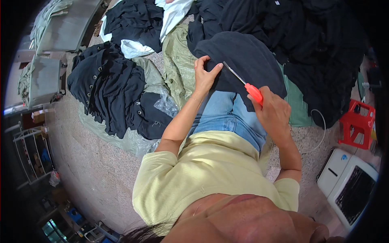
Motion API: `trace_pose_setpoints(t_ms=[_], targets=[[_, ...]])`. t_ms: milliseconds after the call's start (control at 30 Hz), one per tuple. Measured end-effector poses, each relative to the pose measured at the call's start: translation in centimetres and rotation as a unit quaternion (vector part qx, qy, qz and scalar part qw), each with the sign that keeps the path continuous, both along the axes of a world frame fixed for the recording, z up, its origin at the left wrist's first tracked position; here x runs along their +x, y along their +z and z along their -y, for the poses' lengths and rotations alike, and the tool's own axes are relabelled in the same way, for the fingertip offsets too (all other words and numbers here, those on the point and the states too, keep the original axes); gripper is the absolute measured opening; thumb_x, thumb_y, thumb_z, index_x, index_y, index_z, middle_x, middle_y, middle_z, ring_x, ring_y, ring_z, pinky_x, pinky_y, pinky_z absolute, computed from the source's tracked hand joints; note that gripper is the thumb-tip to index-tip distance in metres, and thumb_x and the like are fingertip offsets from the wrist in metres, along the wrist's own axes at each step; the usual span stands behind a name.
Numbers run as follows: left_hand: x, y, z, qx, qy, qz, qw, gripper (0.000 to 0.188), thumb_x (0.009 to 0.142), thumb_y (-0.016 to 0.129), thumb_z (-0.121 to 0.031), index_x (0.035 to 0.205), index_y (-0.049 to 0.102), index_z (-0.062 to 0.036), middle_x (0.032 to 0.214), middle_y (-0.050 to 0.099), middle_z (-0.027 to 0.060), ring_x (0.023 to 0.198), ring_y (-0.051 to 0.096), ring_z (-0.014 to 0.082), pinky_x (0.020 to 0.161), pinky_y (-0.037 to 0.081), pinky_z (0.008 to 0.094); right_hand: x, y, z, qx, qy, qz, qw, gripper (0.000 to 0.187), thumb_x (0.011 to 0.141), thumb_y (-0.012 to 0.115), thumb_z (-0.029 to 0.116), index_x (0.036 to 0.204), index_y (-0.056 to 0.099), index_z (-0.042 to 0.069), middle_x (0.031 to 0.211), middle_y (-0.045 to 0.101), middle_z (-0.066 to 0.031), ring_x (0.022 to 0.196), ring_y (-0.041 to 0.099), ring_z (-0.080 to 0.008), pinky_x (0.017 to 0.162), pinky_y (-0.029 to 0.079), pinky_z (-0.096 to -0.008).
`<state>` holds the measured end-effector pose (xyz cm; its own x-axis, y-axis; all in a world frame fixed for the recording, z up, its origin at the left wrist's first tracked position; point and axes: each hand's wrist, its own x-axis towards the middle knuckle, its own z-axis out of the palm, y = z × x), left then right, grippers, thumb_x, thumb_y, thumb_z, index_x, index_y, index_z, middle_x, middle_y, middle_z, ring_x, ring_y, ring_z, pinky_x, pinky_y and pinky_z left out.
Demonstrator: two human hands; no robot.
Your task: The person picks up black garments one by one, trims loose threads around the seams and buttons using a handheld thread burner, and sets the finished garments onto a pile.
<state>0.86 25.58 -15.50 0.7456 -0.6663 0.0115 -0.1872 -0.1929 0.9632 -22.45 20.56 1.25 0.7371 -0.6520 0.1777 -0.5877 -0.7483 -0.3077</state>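
Observation:
Across my lap lies a black garment. My left hand grips its near left edge, the thumb stretched along the cloth and the fingers curled into it. My right hand is wrapped round the red handle of a slim metal-shafted tool. Its dark tip points up and left, close to my left thumb and over the cloth. I cannot tell whether the tip touches the fabric, nor exactly what kind of tool it is.
Black garments with metal eyelets are heaped on plastic sheeting at the left. A larger dark pile spreads at the far right. A red stool, a white cord and a white appliance-like box stand right. Grey carts are far left.

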Motion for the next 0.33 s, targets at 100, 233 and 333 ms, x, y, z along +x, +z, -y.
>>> trace_pose_setpoints(t_ms=[100,233,333], targets=[[-1.3,0.1,-1.2,-0.031,0.0,0.024,0.999,0.054,0.078,0.084,-0.03,0.118,0.063,-0.0005,0.128,0.051,0.0153,0.122,0.049,0.033,0.107,0.038,0.0416,-1.3,-0.3,0.1,0.026,-0.008,0.017,0.999,0.029,0.092,0.072,0.033,0.089,0.058,0.008,0.074,0.066,-0.0107,0.064,0.065,-0.0321,0.055,0.046,-0.0423],[-2.3,-0.5,-1.6,-0.067,-0.019,0.105,0.992,0.055,0.08,0.081,-0.025,0.126,0.062,-0.0039,0.132,0.051,0.0161,0.125,0.046,0.0334,0.109,0.035,0.0426,-3.6,-0.8,-0.9,0.038,-0.022,0.031,0.999,0.032,0.09,0.074,0.034,0.089,0.055,0.008,0.069,0.065,-0.0102,0.062,0.066,-0.0315,0.053,0.048,-0.0446],[-1.8,-1.0,-1.4,-0.061,-0.025,0.114,0.991,0.053,0.082,0.079,-0.025,0.128,0.061,-0.0065,0.136,0.049,0.0157,0.127,0.045,0.0344,0.111,0.033,0.0442,-5.9,-1.2,-1.8,0.085,-0.045,-0.083,0.992,0.031,0.09,0.073,0.036,0.094,0.058,0.009,0.072,0.068,-0.0116,0.067,0.069,-0.0327,0.054,0.049,-0.0442]])
